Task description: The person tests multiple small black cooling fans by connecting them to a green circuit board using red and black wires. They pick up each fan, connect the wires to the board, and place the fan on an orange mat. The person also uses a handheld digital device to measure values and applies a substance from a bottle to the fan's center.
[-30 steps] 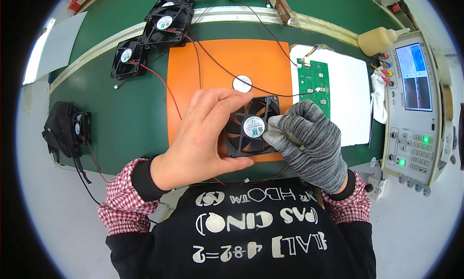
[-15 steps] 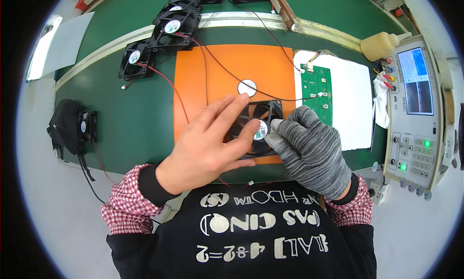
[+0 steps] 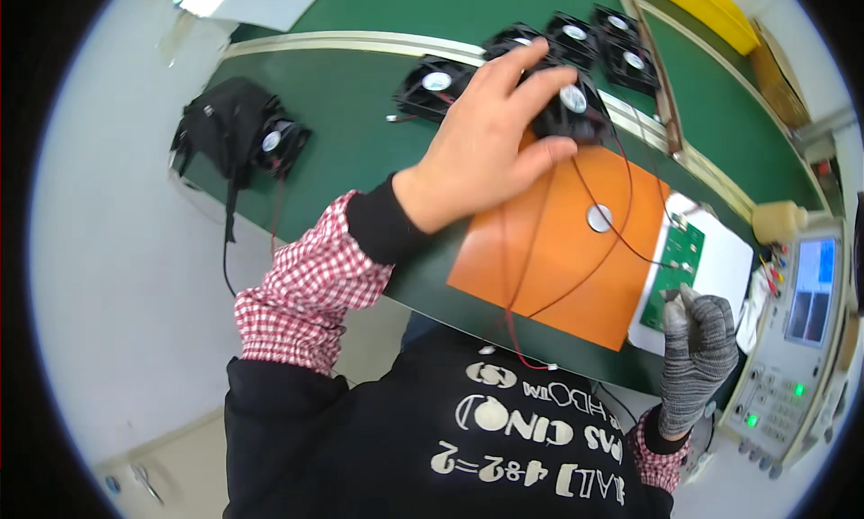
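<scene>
My bare left hand [image 3: 486,132] reaches to the back of the bench, its thumb and fingers around a black cooling fan [image 3: 573,101] with a round white label. Red and dark wires trail from that area over the orange sheet [image 3: 558,276]. My right hand [image 3: 702,339], in a grey knit glove with bare fingertips, is by the lower edge of the green circuit board [image 3: 682,249]. Its fingertips are pinched together; what lies between them, if anything, is too small to make out. A white round disc [image 3: 598,218] lies on the orange sheet, with a dark wire passing beside it.
More black fans [image 3: 432,85] stand along the pale strip at the back. A black bag [image 3: 225,128] with a fan beside it sits at the left. On the right are a white sheet [image 3: 724,258], a plastic bottle [image 3: 779,220] and a test instrument [image 3: 783,357] with a lit screen.
The fan has left the orange sheet, and my left hand has moved far and left to the fan group. My right hand has gone right to the circuit board. The view has turned.
</scene>
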Motion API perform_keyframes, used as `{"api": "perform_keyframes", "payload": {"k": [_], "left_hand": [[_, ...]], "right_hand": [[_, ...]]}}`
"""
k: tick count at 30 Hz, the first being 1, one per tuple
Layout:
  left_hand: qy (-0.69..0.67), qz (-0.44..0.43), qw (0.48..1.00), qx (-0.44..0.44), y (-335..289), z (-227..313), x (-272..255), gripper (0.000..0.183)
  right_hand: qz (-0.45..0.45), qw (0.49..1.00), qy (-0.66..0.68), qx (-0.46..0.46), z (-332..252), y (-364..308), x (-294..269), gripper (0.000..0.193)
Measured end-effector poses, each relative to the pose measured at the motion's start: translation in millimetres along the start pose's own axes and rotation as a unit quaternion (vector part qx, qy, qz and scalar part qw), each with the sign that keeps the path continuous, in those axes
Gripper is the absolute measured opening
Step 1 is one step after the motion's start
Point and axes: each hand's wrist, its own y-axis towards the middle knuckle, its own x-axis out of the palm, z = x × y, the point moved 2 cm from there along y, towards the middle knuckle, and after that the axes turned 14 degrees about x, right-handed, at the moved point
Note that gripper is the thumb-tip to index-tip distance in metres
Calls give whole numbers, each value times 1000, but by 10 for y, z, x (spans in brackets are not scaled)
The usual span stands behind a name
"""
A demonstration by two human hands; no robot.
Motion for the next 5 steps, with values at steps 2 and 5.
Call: {"api": "perform_keyframes", "payload": {"k": [2, 5], "left_hand": [[16, -27, 998, -47, -17, -82, -199, 61], [211, -169, 957, -108, -322, -283, -776, 64]], "right_hand": [[3, 1000, 14, 4, 77, 6, 20, 17], [-41, 998, 52, -5, 227, 9, -20, 30]]}}
